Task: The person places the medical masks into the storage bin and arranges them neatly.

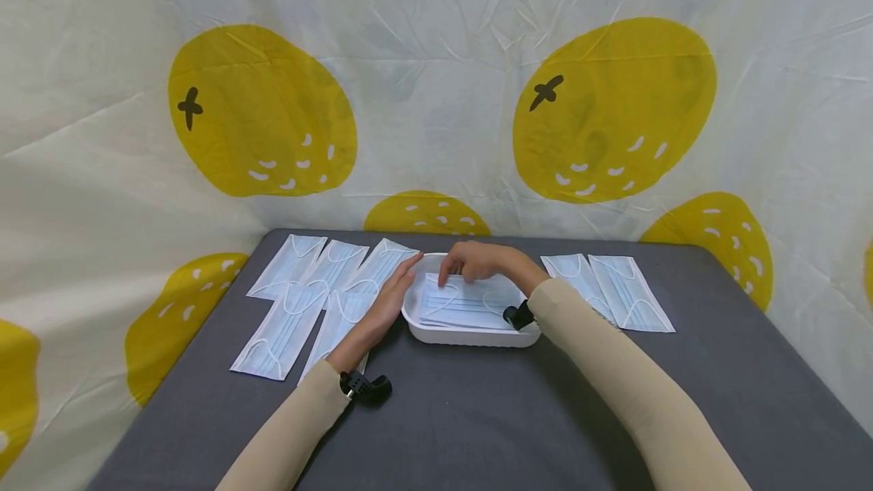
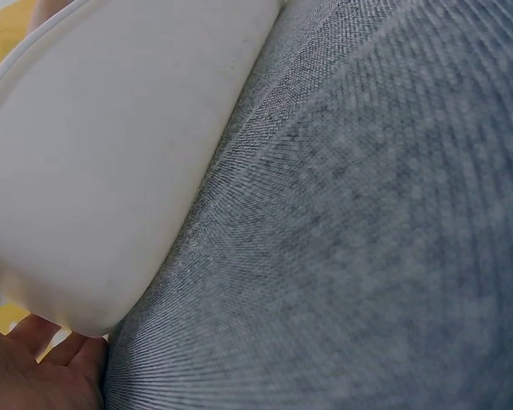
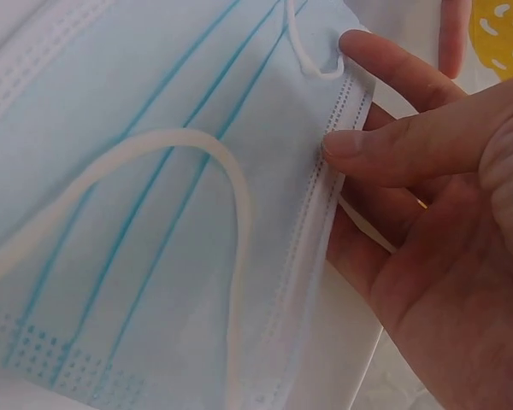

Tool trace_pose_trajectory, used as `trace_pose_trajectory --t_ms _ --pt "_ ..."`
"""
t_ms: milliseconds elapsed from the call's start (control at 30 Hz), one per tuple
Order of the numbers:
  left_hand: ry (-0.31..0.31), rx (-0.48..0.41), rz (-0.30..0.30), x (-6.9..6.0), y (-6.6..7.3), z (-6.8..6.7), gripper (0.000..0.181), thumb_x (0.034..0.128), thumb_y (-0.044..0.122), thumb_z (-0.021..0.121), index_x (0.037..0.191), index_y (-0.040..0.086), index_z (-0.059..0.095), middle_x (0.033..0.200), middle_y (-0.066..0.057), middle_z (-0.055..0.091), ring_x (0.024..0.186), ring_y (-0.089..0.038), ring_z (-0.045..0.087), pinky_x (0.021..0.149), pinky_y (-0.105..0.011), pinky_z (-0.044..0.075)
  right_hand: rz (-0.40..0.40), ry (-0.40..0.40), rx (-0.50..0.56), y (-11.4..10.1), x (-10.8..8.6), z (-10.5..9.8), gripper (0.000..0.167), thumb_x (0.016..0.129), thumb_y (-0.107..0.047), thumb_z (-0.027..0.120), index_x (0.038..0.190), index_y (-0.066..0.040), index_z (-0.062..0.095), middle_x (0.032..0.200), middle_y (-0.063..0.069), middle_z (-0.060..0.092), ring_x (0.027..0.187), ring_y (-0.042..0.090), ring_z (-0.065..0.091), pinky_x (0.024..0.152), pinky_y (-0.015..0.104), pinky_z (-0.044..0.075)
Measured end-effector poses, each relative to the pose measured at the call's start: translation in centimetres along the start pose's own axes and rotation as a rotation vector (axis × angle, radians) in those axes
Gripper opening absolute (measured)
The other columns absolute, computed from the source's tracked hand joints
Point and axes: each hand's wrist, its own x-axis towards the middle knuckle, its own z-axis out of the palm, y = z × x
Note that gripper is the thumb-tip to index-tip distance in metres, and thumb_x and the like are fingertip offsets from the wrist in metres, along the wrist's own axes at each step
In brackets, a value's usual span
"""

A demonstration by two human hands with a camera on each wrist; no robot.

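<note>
A white plastic tray [image 1: 470,337] stands on the table with pale blue pleated face masks [image 1: 470,305] lying in it. My right hand [image 1: 475,260] reaches over the tray from the right. In the right wrist view its thumb lies on top of a mask [image 3: 179,205] near the edge, with other fingers behind that edge, pinching it. The index fingertip touches by an ear loop. My left hand [image 1: 387,303], fingers fairly straight, rests against the tray's left end. The left wrist view shows fingers [image 2: 64,371] at the tray's outer wall [image 2: 111,154].
Several masks [image 1: 281,332] lie spread and partly overlapping left of the tray, some beneath my left arm. To the right lie two more masks [image 1: 630,290], one partly behind my right forearm. A dark grey cloth [image 1: 470,415] covers the table; a white curtain with yellow fruit [image 1: 614,112] hangs behind.
</note>
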Motion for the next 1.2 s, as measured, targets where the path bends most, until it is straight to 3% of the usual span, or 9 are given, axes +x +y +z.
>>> trace_pose_trajectory --t_ms 600,800,1200 --pt "-0.008 -0.005 0.014 -0.06 0.02 0.06 0.05 0.1139 0.03 0.03 0.163 0.024 0.032 0.172 -0.001 0.026 0.161 -0.024 0.017 0.131 -0.056 0.01 -0.005 -0.044 0.033 -0.21 -0.45 0.04 0.056 0.083 0.016 0.052 0.126 -0.012 0.073 0.141 0.009 0.065 0.133 0.028 0.057 0.118 0.05 0.043" --pt "-0.015 -0.028 0.051 0.02 -0.03 0.01 0.049 0.1143 0.027 0.03 0.163 0.019 0.033 0.171 -0.004 0.028 0.161 -0.024 0.019 0.131 -0.053 0.011 -0.018 -0.058 0.022 -0.1 -0.47 0.15 0.054 0.085 0.013 0.053 0.13 -0.011 0.071 0.143 0.009 0.064 0.135 0.028 0.056 0.119 0.05 0.042" --pt "-0.016 -0.021 0.057 -0.18 -0.03 -0.04 0.048 0.1143 0.026 0.03 0.162 0.022 0.035 0.171 -0.004 0.028 0.16 -0.025 0.02 0.131 -0.053 0.013 -0.034 -0.053 0.003 -0.05 -0.77 0.32 0.051 0.09 0.007 0.056 0.138 -0.009 0.066 0.143 0.011 0.065 0.134 0.03 0.059 0.116 0.046 0.047"
